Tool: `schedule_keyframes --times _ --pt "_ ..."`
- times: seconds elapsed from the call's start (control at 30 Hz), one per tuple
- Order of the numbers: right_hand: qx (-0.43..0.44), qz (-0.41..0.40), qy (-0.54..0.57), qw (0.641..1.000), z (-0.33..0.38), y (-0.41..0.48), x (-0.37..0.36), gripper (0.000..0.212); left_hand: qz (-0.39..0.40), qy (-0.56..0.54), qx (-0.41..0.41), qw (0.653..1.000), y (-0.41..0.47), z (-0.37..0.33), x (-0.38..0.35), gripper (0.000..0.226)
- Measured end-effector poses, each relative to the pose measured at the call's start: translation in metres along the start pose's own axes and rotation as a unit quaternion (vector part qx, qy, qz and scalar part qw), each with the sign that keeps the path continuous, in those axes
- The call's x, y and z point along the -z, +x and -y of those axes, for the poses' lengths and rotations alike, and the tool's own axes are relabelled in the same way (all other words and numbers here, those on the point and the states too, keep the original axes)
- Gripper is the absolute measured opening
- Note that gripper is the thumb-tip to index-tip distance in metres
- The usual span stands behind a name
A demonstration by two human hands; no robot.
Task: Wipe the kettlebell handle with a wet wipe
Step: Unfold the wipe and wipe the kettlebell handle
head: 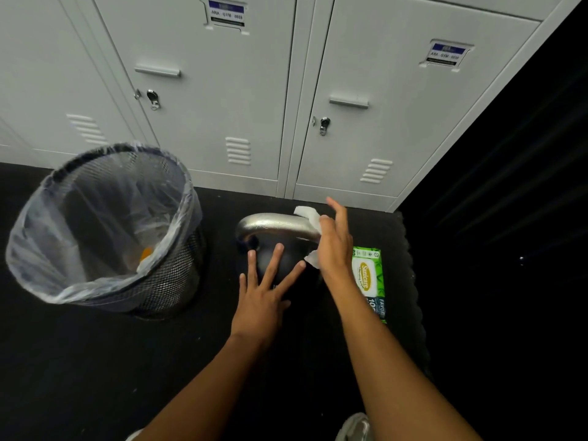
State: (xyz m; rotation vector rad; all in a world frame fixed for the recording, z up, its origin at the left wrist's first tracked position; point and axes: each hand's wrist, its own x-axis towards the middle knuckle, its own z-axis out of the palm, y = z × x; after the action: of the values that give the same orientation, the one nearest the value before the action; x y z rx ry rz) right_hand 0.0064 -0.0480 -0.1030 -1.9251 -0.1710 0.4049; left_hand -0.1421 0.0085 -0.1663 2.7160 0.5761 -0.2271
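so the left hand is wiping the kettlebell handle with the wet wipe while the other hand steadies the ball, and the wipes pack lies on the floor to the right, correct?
Not quite: the hands are swapped. In the head view the right hand presses the wet wipe on the kettlebell handle, while the left hand rests with spread fingers on the ball. The wipes pack does lie on the floor to the right.

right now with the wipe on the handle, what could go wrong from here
The wet wipe covers only the right end of the kettlebell handle; the left bend could get missed. The right hand holds it with fingers extended, so it may slip off. The left hand only rests flat on the kettlebell, so it might rock. The bin stands close on the left and could be bumped.
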Motion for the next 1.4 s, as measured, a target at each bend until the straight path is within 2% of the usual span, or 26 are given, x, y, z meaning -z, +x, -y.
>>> schedule_keyframes --times 0.03,0.1,0.17,0.23,0.3,0.37,0.43,0.5,0.57,0.73,0.83,0.9,1.03,1.13,1.23,1.4 --pt "-0.040 0.029 -0.006 0.999 0.005 0.008 0.005 0.037 0.002 0.000 -0.001 1.000 0.000 0.001 0.000 0.099" --pt "-0.052 0.053 -0.005 0.997 0.013 0.009 0.010 0.031 0.009 0.004 0.002 1.000 0.000 0.001 0.000 0.099" --pt "-0.032 0.023 -0.006 0.999 0.010 -0.001 0.008 0.026 0.013 0.003 0.002 1.000 0.001 0.001 0.000 0.100" --pt "-0.041 -0.002 0.003 0.999 0.002 -0.014 0.007 0.031 0.015 0.000 0.000 1.000 0.001 0.001 0.000 0.100" --pt "-0.084 0.005 0.064 0.994 0.000 -0.021 0.008 0.033 0.011 -0.002 -0.001 1.000 0.001 0.002 0.000 0.100" --pt "-0.131 0.009 0.165 0.978 0.007 -0.019 0.015 0.015 0.008 -0.001 0.000 1.000 0.001 0.002 0.000 0.098" --pt "-0.145 0.009 0.194 0.970 0.014 -0.016 0.022 0.022 0.008 -0.003 0.002 1.000 0.001 0.002 -0.001 0.094" --pt "-0.098 -0.011 0.161 0.982 0.011 -0.014 0.025 0.036 0.008 -0.006 0.003 1.000 0.001 0.001 -0.001 0.092" --pt "-0.028 -0.013 0.117 0.993 0.007 -0.016 0.031 0.041 0.010 -0.004 0.003 1.000 0.002 0.001 -0.001 0.094" --pt "0.122 0.126 0.018 0.984 -0.014 -0.014 0.054 0.038 0.007 0.004 0.003 1.000 0.002 0.002 -0.003 0.097" --pt "0.150 0.190 -0.069 0.968 -0.016 -0.003 0.062 0.050 -0.001 0.001 0.001 1.000 0.002 0.003 -0.005 0.098" --pt "0.155 0.208 -0.116 0.959 -0.014 0.007 0.065 0.049 0.002 0.002 0.002 1.000 0.002 0.003 -0.005 0.099" --pt "0.210 0.173 -0.193 0.943 -0.011 0.017 0.061 0.034 -0.011 -0.001 -0.001 1.000 0.002 0.002 -0.006 0.100" --pt "0.237 0.157 -0.155 0.946 -0.014 0.006 0.045 0.025 -0.015 -0.003 -0.001 1.000 0.002 0.003 -0.007 0.101" --pt "0.248 0.122 -0.117 0.954 -0.022 -0.006 0.025 0.032 -0.004 0.003 -0.004 1.000 0.003 0.003 -0.005 0.102" --pt "0.167 0.002 -0.080 0.983 -0.012 -0.012 -0.001 0.037 -0.011 0.008 -0.003 1.000 0.003 0.003 -0.005 0.103"
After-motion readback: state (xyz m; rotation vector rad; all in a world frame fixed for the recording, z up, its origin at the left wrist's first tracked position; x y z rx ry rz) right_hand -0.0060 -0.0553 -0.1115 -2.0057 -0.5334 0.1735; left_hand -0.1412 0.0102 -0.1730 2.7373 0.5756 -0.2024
